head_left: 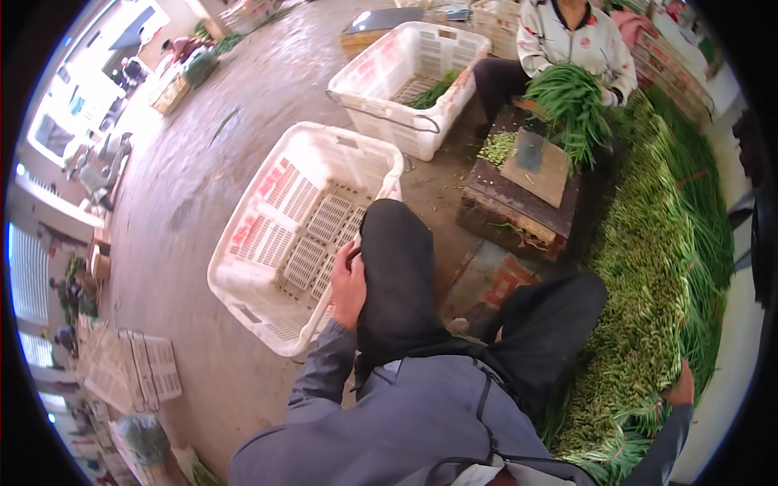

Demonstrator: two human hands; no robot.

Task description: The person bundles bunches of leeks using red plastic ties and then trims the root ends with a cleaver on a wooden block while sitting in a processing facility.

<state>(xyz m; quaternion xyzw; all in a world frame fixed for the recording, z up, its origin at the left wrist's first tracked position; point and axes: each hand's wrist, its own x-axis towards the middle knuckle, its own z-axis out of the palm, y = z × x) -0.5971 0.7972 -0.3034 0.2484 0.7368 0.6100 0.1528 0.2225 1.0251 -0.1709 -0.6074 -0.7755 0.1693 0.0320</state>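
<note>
My left hand [348, 285] rests against the side of my left knee, beside the rim of a white plastic crate [237, 217]. Its fingers are loosely bent and a little apart, with nothing in them. Out to my right, my right hand [682, 385] touches the edge of a long heap of green stalks [640, 283] with pale cut ends and long thin leaves. The stalks partly hide its fingers, so I cannot see whether it grips any. The crate by my knee has a slatted bottom with nothing lying on it.
Ahead, another person in a pale jacket [571, 40] holds a green leafy bunch [571, 109] over a low dark block [519, 198] bearing a flat board [539, 166]. A second white crate [381, 109] contains some greens. More crates [134, 368] stand at the left.
</note>
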